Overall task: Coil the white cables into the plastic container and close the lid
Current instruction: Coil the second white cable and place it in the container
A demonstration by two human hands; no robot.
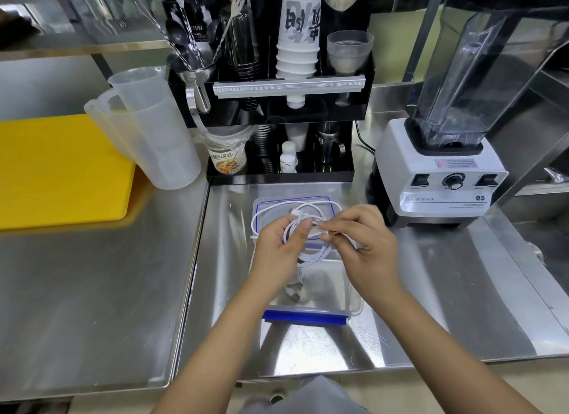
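1. A steel counter (123,290) carries a blender (440,167) and a yellow board (61,170).
2. The clear plastic container (354,293) sits open near its front edge, the lid (261,202) lying just behind.
3. Above the container, the left hand (277,250) grips the coiled white cables (311,253).
4. The right hand (369,244) pinches a cable end.

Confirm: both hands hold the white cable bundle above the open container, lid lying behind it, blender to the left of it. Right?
Not quite. The blender stands to the right of the container, as the head view shows. The rest holds: left hand and right hand hold the white cable bundle above it, lid behind.
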